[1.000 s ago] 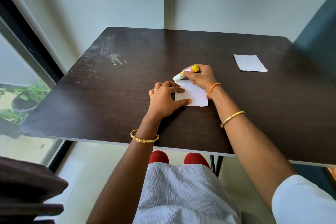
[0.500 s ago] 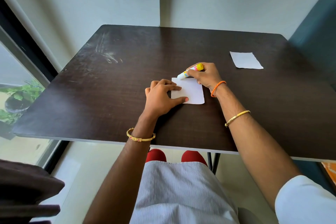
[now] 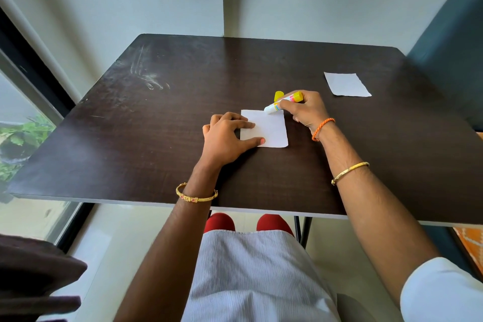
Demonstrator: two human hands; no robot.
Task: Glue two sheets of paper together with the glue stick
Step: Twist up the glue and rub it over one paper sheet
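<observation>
Thin, floppy paper sheet point(image 3: 269, 129) being pinned at left edge by spread left hand point(image 3: 226, 140); glue stick point(image 3: 283, 103) being gripped by right hand point(image 3: 305, 108) at frame centre.

Left hand point(image 3: 224, 138) flat, fingers point(image 3: 244, 125) spread, right hand point(image 3: 304, 108) curled closed, both forearms extended forward

Your dark wood-grain desk point(image 3: 156, 138) carries 2 white paper sheets: 1 sheet point(image 3: 271, 129) lies flat near its middle, pinned under your left hand point(image 3: 224, 136), and the other sheet point(image 3: 346, 84) lies well apart toward the far right. A yellow cap point(image 3: 278, 96) sits just beyond the middle sheet.
</observation>
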